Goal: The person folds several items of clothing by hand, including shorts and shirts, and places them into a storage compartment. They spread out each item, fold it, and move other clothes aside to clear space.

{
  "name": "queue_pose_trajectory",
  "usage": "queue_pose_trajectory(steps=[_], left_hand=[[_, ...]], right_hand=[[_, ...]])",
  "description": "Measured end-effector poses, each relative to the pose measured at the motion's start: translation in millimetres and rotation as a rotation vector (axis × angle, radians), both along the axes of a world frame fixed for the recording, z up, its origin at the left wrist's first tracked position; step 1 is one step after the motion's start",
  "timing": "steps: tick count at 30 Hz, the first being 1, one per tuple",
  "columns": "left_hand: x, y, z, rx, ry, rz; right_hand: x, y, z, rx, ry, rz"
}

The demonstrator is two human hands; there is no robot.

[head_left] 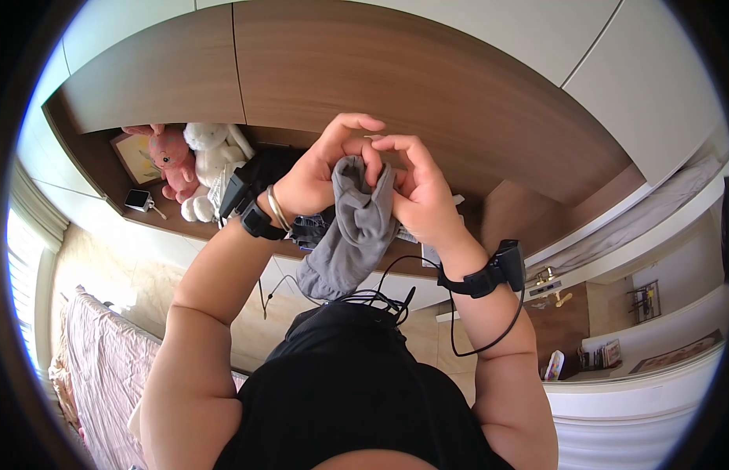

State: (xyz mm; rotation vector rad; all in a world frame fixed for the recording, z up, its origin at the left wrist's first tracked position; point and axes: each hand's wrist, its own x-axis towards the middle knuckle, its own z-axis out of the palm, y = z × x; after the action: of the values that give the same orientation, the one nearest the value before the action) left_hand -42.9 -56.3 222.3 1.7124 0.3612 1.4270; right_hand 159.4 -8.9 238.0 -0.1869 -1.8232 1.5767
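A grey cloth item (350, 243), which looks like a sock or similar tube of soft fabric, hangs between my hands with its open end upward. My left hand (321, 172) pinches the left side of its rim, some fingers inside the opening. On the other side, my right hand (423, 188) grips the rim between thumb and fingers, its index finger curved above the opening. The lower end of the cloth hangs down toward my black top. Both wrists carry black strapped devices, and a bangle circles the left one.
A wooden shelf niche (106, 168) behind holds a pink plush toy (175, 160), a white plush toy (214, 157), a picture frame and a small device (139, 200). Dark folded fabric (309, 231) lies behind the cloth. Black cables loop near my waist. A bed (106, 376) stands lower left.
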Motion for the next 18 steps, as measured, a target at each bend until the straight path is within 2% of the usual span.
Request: queue_pose_trajectory(steps=[2,5,7,8,10,11,12,14,16,17,18], left_hand=[[1,5,-4,0.067,0.001,0.020],[2,2,0,0.081,-0.001,0.097],[2,-1,0,0.223,0.242,0.672],[4,-2,-3,0.222,0.241,0.673],[12,-4,-14,-0.022,0.100,0.711],[12,-4,-23,-0.065,0.123,0.734],[13,-4,-32,-0.065,0.121,0.733],[14,-5,-48,-0.231,-0.138,0.315],[13,1,-77,-0.169,-0.190,0.223],[13,-1,-96,-0.239,-0.123,0.186],[13,-3,-113,-0.309,-0.056,0.149]], right_hand=[[-6,-4,3,0.020,0.020,-0.066],[-3,-15,11,-0.083,0.011,-0.061],[-1,-13,9,-0.107,-0.021,-0.048],[0,-9,2,-0.066,-0.032,-0.066],[0,-6,-8,-0.026,-0.043,-0.086],[-3,-6,-13,0.025,-0.044,-0.142],[-3,-5,-17,0.076,-0.045,-0.197],[-1,-3,-18,0.104,-0.065,-0.256],[6,-3,-14,0.633,-0.163,-0.534],[8,-4,-13,0.634,-0.166,-0.535],[9,-5,-13,0.378,-0.108,-0.408]])
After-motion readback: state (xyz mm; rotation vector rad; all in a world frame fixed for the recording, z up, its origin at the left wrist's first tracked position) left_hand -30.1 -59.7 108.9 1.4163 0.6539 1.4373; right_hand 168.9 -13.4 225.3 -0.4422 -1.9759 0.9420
